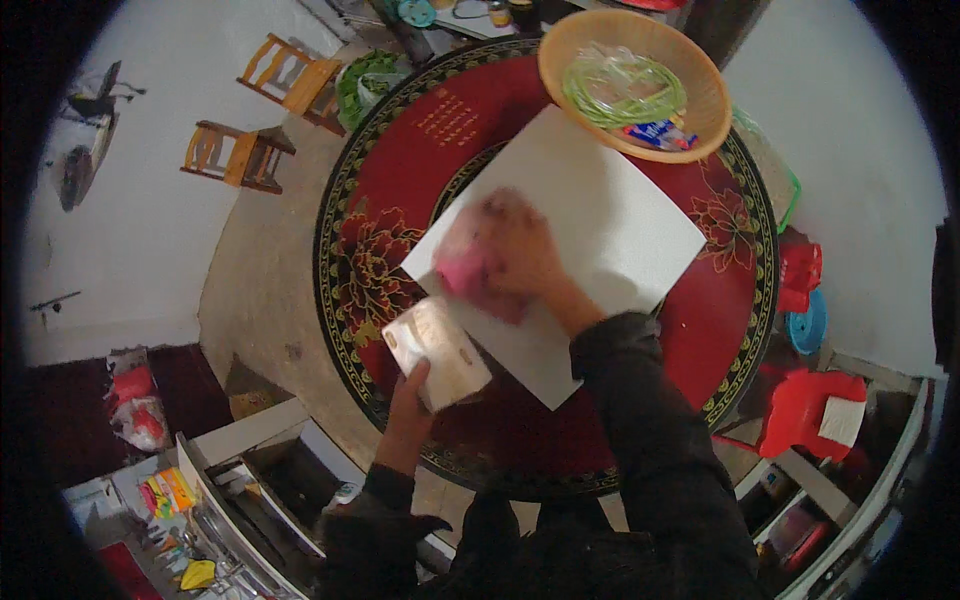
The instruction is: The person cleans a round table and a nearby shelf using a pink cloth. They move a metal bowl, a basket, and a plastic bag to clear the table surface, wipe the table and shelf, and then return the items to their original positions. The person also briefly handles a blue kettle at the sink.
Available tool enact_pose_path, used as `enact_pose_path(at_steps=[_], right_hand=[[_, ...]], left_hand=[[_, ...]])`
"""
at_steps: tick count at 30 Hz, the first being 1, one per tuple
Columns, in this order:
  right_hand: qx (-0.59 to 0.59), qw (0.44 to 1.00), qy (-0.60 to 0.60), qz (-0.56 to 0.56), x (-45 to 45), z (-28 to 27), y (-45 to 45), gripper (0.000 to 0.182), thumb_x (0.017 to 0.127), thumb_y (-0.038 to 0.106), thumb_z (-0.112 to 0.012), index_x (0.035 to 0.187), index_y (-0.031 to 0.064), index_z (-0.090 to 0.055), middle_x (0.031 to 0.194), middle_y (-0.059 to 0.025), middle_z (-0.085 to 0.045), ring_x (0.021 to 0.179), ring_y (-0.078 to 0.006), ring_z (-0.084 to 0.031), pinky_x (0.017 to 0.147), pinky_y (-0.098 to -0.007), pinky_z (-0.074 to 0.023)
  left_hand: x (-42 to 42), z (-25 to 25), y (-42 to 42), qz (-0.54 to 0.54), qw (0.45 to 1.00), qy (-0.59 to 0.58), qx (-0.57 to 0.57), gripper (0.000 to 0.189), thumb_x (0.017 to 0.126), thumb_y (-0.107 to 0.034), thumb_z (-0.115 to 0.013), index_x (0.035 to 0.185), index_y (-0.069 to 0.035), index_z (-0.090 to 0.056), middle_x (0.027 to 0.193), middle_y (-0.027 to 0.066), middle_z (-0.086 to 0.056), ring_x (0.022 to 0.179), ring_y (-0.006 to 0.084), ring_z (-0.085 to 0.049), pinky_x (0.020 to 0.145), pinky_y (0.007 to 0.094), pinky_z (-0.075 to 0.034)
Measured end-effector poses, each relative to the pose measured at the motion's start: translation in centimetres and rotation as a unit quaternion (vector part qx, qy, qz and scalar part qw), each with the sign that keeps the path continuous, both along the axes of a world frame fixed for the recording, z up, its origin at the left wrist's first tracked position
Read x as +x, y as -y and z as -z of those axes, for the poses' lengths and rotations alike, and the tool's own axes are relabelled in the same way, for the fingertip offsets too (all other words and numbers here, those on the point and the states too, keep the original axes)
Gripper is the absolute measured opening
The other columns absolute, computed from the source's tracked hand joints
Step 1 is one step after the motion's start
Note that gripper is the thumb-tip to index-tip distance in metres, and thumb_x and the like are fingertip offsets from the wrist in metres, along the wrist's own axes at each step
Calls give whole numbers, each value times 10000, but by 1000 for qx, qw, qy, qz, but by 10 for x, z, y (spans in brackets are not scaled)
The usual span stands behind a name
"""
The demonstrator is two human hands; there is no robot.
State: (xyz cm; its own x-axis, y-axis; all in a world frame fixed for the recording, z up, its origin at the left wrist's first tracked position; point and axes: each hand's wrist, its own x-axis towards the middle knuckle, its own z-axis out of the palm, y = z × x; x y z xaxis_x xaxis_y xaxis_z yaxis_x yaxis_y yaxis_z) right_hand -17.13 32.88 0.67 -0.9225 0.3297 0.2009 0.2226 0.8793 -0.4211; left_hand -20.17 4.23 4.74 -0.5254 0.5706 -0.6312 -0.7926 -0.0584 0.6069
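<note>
A white rectangular board (630,217) lies across the round table with a dark red, flower-patterned top. Over its left part, my right hand (525,251) presses on a pink cloth (469,274); both are blurred by motion. My left hand (411,401) grips a pale, flat rectangular object (439,349) by its lower edge, thumb on top, just off the board's lower left side. That object has small oval openings near two edges; its exact kind I cannot tell.
A wide tan basket (555,67) holds green stems in clear plastic and a blue packet, at the table's far right. Two wooden chairs (240,157) stand at the left beside leafy greens (371,82). A red chair (802,412) is at the right, below a blue basin (807,322).
</note>
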Motion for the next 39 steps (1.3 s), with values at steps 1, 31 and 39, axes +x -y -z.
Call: enact_pose_path(at_steps=[1, 31, 39], right_hand=[[5, 997, -24, 75, 2, 3, -30, 658, 623, 338, -676, 1231, 145, -515, 1339, -88, -433, 1323, -322, -285, 1069, -516, -226], [-63, 989, 131, 19, 396, 2, 137, 790, 625, 438, -679, 1343, 211, -442, 1343, -101, -443, 1313, -336, -313, 1052, -595, -177], [13, 973, 97, 207, 390, 18, -90, 678, 582, 380, -689, 1202, 141, -556, 1324, -114, -463, 1288, -347, -343, 1086, -530, -161]], left_hand=[[-5, -4, -18, 25, 999, -26, -5, 529, 908, -197, -528, 1361, -15, -325, 1280, 129, -482, 1194, 268, -476, 981, 406, -414], [57, 3, -172, 7, 949, -311, -43, 244, 861, -149, -632, 1041, -22, -526, 923, 56, -556, 802, 141, -536, 741, 256, -470], [95, -2, -349, 47, 997, -58, -29, 363, 920, -303, -558, 1087, 18, -523, 979, 122, -613, 921, 205, -607, 814, 277, -522]])
